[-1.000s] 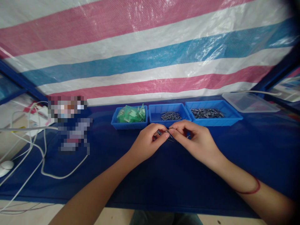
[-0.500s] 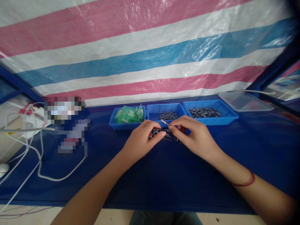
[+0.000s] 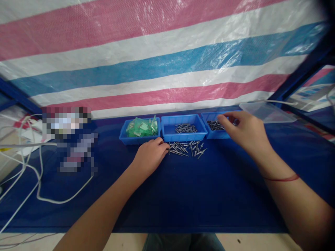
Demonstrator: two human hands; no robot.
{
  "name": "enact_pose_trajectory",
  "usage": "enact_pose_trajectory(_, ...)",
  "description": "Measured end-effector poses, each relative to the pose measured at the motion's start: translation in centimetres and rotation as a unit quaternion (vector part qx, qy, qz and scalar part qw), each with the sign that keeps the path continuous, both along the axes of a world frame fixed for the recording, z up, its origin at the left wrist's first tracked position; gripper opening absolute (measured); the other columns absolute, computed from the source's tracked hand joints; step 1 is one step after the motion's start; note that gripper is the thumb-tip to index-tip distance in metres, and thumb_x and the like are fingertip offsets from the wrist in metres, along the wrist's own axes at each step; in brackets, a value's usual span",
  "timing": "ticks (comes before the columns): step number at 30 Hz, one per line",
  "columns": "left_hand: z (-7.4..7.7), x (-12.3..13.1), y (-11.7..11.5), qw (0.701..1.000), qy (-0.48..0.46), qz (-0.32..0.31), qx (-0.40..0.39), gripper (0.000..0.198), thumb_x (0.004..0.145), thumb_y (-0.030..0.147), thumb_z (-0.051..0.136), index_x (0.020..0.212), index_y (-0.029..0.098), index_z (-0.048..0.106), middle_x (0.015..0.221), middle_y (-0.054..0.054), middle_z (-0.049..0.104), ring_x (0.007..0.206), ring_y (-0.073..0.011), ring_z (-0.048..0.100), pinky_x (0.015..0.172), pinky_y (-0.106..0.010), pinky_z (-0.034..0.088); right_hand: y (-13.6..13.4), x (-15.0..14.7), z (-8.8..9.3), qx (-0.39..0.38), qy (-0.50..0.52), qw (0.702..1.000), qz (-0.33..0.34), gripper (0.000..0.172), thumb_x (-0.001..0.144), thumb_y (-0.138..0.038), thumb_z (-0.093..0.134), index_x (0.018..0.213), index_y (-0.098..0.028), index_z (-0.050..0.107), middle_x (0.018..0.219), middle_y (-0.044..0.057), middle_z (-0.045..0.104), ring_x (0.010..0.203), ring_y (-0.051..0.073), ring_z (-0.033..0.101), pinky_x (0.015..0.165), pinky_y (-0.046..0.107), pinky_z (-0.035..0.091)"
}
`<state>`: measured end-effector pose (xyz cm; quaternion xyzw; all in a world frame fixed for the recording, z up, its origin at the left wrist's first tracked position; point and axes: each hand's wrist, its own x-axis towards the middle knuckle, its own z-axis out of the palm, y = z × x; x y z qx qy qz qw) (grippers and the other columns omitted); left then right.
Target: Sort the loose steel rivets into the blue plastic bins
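My left hand (image 3: 149, 156) rests on the blue table with its fingers curled, its fingertips at the left edge of a loose pile of small metal pins (image 3: 187, 148). My right hand (image 3: 243, 131) reaches over the right blue tray (image 3: 213, 134), which holds dark metal pins; its fingers are bent over them and I cannot see whether they hold one. The middle blue tray (image 3: 181, 136) holds a few silver pins. The left blue tray (image 3: 125, 138) is filled with small green plastic bags (image 3: 142, 127).
A clear plastic lid (image 3: 267, 112) lies at the back right. White cables (image 3: 39, 181) loop across the table's left side beside a blurred patch. A striped pink, white and blue tarp (image 3: 167, 55) hangs behind the trays. The blue table (image 3: 199, 195) spreads toward me.
My hands were pinching a pin together at the middle. They have parted: the right hand moved right and back over the right tray, the left hand dropped beside the pin pile.
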<state>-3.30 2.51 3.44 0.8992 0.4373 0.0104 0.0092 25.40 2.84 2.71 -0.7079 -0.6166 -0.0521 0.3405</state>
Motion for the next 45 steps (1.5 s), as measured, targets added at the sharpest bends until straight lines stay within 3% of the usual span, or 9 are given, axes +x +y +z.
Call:
enact_pose_trajectory(6,-0.4,0.0,0.1,1.000,-0.008,-0.008,0.010,0.020,0.093,0.030,0.045,0.095,0.021,0.063,0.098,-0.004,0.059,0.090,-0.0176,0.058,0.076,-0.027,0.047,-0.9,-1.5,0.5,0.059,0.037,0.997,0.036,0.022,0.084,-0.036,0.052,0.081,-0.020,0.067,0.070,0.006,0.064,0.063,0.019,0.057,0.062,0.033,0.042)
enact_pose_trajectory(11,-0.7,-0.1,0.2,0.999,-0.048,-0.016,0.004,0.019,0.093,0.030,0.044,0.091,0.019,0.061,0.095,-0.004,0.059,0.088,-0.0188,0.059,0.073,-0.028,0.046,-1.9,-3.8,0.5,0.070,0.055,0.978,0.187,0.017,0.086,-0.030,0.052,0.083,-0.020,0.065,0.077,0.005,0.066,0.068,0.019,0.059,0.066,0.033,0.044)
enact_pose_trajectory(14,-0.7,-0.1,0.4,0.995,-0.096,-0.013,-0.016,0.019,0.093,0.029,0.043,0.091,0.019,0.059,0.092,-0.003,0.061,0.084,-0.0172,0.059,0.072,-0.027,0.046,-2.3,-5.4,0.5,0.038,0.039,0.957,0.284,0.014,0.086,-0.025,0.052,0.080,-0.020,0.064,0.073,0.004,0.064,0.068,0.018,0.057,0.066,0.032,0.043)
enact_pose_trajectory(19,-0.7,0.5,0.5,0.966,-0.246,-0.026,-0.075,0.015,0.090,0.027,0.048,0.087,0.018,0.060,0.087,-0.002,0.064,0.080,-0.0152,0.059,0.076,-0.027,0.045,-2.8,-7.3,-0.2,-0.014,0.087,0.928,0.362,0.011,0.085,-0.023,0.055,0.081,-0.020,0.065,0.075,0.004,0.063,0.071,0.016,0.056,0.067,0.030,0.043)
enact_pose_trajectory(27,-0.7,1.6,-0.4,0.923,-0.355,0.007,-0.149,0.015,0.086,0.031,0.056,0.084,0.017,0.061,0.080,-0.001,0.065,0.072,-0.0129,0.060,0.066,-0.022,0.045,-3.2,-8.6,-1.3,-0.055,0.226,0.906,0.353,0.018,0.086,-0.034,0.056,0.083,-0.019,0.066,0.074,0.003,0.061,0.061,0.012,0.050,0.055,0.026,0.039)
enact_pose_trajectory(32,-1.0,1.7,-0.4,0.908,-0.378,-0.001,-0.183,0.016,0.082,0.031,0.061,0.088,0.017,0.063,0.084,-0.002,0.067,0.076,-0.0140,0.062,0.069,-0.023,0.048,-3.2,-8.6,-1.1,-0.046,0.233,0.908,0.345,0.016,0.085,-0.031,0.056,0.080,-0.019,0.065,0.074,0.003,0.062,0.061,0.013,0.051,0.054,0.027,0.039)
enact_pose_trajectory(38,-0.9,1.7,-0.5,0.919,-0.359,-0.002,-0.163,0.018,0.086,0.030,0.054,0.089,0.017,0.066,0.082,-0.003,0.068,0.073,-0.0140,0.061,0.066,-0.023,0.046,-3.3,-8.6,-1.0,-0.023,0.214,0.920,0.327,0.010,0.083,-0.027,0.057,0.079,-0.020,0.063,0.074,0.003,0.061,0.061,0.013,0.051,0.055,0.027,0.041)
enact_pose_trajectory(45,-1.3,1.8,-0.6,0.925,-0.345,-0.014,-0.159,0.019,0.085,0.034,0.056,0.090,0.017,0.065,0.078,0.000,0.064,0.067,-0.0115,0.057,0.061,-0.021,0.043,-3.6,-8.9,-0.8,-0.011,0.194,0.915,0.354,0.008,0.084,-0.023,0.055,0.078,-0.020,0.061,0.072,0.002,0.058,0.063,0.014,0.051,0.056,0.028,0.041)
